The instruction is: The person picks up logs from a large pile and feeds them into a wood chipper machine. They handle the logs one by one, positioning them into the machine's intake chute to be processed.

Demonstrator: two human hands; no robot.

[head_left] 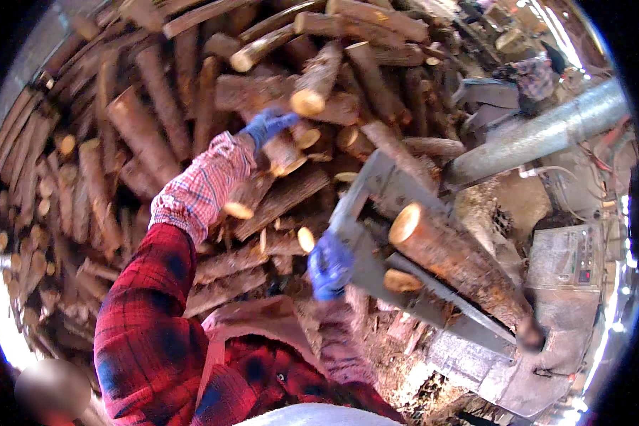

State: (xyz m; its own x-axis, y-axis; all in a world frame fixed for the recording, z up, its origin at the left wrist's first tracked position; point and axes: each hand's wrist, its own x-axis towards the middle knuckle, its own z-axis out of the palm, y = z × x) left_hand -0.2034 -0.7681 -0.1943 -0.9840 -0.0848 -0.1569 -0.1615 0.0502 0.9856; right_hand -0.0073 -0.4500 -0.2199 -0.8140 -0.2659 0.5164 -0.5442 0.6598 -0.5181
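My left hand (271, 126), in a blue glove, reaches out over the woodpile with its fingers stretched toward a log. This log (318, 79) has bark on its side and a pale cut end facing me; whether the fingertips touch it I cannot tell. Below that hand lies another short log (282, 155). My right hand (330, 267), gloved in blue too, is closed at the near left edge of a grey metal frame (355, 202). A thick log (461, 263) lies slanted along this frame, and a smaller log piece (402, 280) sits beside it.
Heaped logs (145, 135) fill the left and far side. At the right are a large metal pipe (539, 131) and a control box (564, 257) on the machine. Bark and wood scraps (397, 334) lie near my right forearm. Another person's blurred head (53, 390) shows at the lower left.
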